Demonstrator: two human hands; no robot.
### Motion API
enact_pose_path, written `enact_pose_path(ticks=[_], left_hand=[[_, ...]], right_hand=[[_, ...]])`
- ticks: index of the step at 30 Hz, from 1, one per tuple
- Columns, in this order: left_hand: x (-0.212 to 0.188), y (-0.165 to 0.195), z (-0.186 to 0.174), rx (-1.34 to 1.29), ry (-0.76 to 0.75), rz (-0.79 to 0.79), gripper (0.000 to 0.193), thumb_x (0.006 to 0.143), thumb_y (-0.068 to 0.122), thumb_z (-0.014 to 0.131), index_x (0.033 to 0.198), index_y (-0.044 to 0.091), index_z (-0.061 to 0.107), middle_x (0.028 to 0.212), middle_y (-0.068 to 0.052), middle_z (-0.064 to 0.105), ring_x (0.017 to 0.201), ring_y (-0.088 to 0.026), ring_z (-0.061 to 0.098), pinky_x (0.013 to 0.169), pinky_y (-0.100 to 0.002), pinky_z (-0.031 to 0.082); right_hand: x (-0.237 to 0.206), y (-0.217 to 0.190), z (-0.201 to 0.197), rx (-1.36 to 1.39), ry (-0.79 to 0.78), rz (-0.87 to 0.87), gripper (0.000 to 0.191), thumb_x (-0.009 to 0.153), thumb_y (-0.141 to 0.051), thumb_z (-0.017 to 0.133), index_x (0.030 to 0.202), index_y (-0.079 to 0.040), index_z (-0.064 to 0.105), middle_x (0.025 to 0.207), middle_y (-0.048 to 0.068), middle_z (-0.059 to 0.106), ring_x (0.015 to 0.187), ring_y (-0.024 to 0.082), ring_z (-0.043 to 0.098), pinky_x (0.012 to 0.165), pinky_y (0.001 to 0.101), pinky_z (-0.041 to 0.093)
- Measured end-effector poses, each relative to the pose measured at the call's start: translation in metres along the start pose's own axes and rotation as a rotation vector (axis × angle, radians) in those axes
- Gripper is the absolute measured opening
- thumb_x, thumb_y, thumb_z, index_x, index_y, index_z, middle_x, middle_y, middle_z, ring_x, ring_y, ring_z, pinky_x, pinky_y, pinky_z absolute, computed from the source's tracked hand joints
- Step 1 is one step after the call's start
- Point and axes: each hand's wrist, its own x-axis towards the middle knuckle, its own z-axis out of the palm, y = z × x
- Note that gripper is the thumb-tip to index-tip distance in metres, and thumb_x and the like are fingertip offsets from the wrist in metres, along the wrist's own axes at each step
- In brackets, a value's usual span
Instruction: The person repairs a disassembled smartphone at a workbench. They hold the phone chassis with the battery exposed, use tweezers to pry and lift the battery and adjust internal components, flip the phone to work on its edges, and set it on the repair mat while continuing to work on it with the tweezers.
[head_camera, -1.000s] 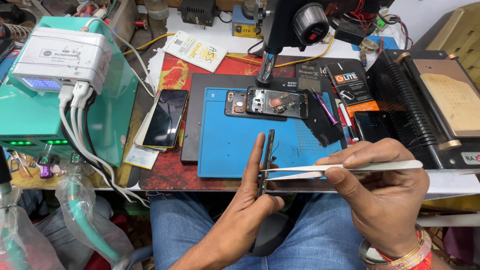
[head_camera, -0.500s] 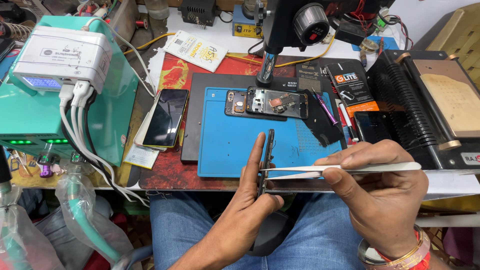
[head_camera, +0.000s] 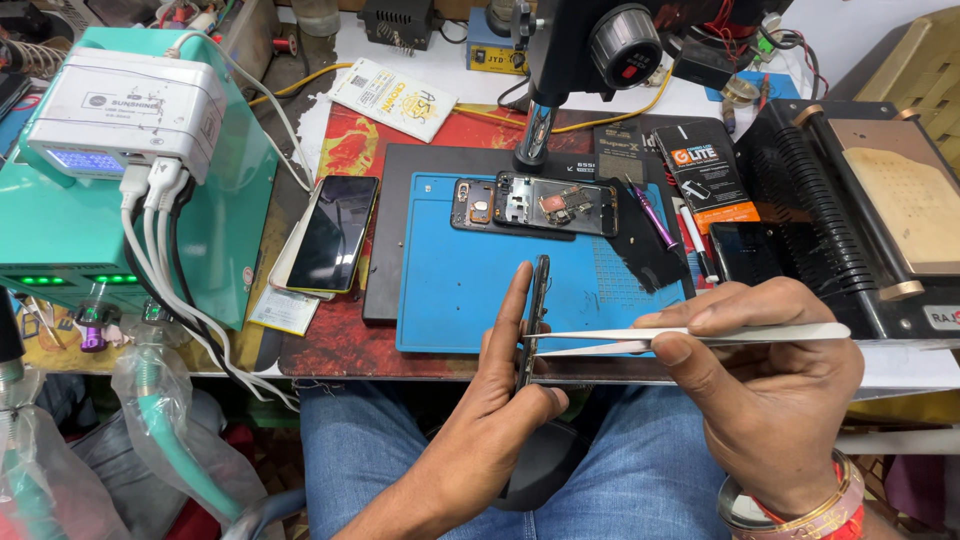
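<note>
My left hand (head_camera: 497, 395) holds a thin dark phone part (head_camera: 538, 312) on edge, upright over the front of the blue work mat (head_camera: 450, 290). My right hand (head_camera: 765, 385) grips silver tweezers (head_camera: 690, 338) that lie level, with their tips against the edge of that part. Both hands hover over my lap in blue jeans, at the near side of the table.
An opened phone body (head_camera: 535, 205) lies at the mat's far end under a black microscope stand (head_camera: 590, 60). A dark phone (head_camera: 333, 233) rests left of the mat. A teal machine (head_camera: 110, 200) with a white charger box stands left; a black ribbed machine (head_camera: 860, 220) stands right.
</note>
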Motion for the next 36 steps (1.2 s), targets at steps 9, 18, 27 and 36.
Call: enact_pose_path(ticks=[9, 18, 27, 36], left_hand=[[0.0, -0.0023, -0.0006, 0.048, 0.006, 0.006, 0.099, 0.085, 0.007, 0.054, 0.167, 0.023, 0.002, 0.167, -0.012, 0.023, 0.138, -0.02, 0.041, 0.112, -0.032, 0.037], [0.0004, -0.0029, -0.0003, 0.006, 0.005, -0.043, 0.101, 0.085, 0.007, 0.053, 0.169, 0.026, 0.001, 0.157, -0.015, 0.033, 0.118, -0.022, 0.048, 0.105, -0.033, 0.043], [0.0009, -0.0037, -0.0009, 0.028, 0.0, 0.0, 0.099, 0.085, 0.008, 0.054, 0.167, 0.024, 0.002, 0.165, -0.012, 0.025, 0.133, -0.021, 0.044, 0.111, -0.033, 0.038], [0.0002, -0.0039, 0.0, 0.007, 0.011, -0.023, 0.098, 0.086, 0.006, 0.053, 0.168, 0.026, 0.003, 0.152, -0.011, 0.036, 0.113, -0.019, 0.048, 0.103, -0.032, 0.044]], right_hand=[[-0.0002, 0.0012, 0.0006, 0.0, 0.011, -0.002, 0.019, 0.098, -0.002, 0.078, 0.101, -0.004, 0.059, 0.089, 0.014, 0.073, 0.091, 0.021, 0.076, 0.08, 0.0287, 0.063], [0.0, 0.0015, 0.0012, -0.001, 0.011, -0.001, 0.019, 0.098, -0.002, 0.078, 0.101, -0.004, 0.059, 0.088, 0.014, 0.072, 0.09, 0.021, 0.077, 0.078, 0.0283, 0.063], [-0.0006, 0.0025, 0.0009, 0.002, 0.012, 0.003, 0.019, 0.097, -0.002, 0.077, 0.101, -0.003, 0.059, 0.088, 0.014, 0.073, 0.091, 0.021, 0.077, 0.079, 0.0283, 0.063], [-0.0008, 0.0041, 0.0007, 0.0, 0.007, -0.005, 0.018, 0.099, -0.002, 0.077, 0.102, -0.003, 0.059, 0.091, 0.014, 0.072, 0.091, 0.02, 0.076, 0.081, 0.0272, 0.062]])
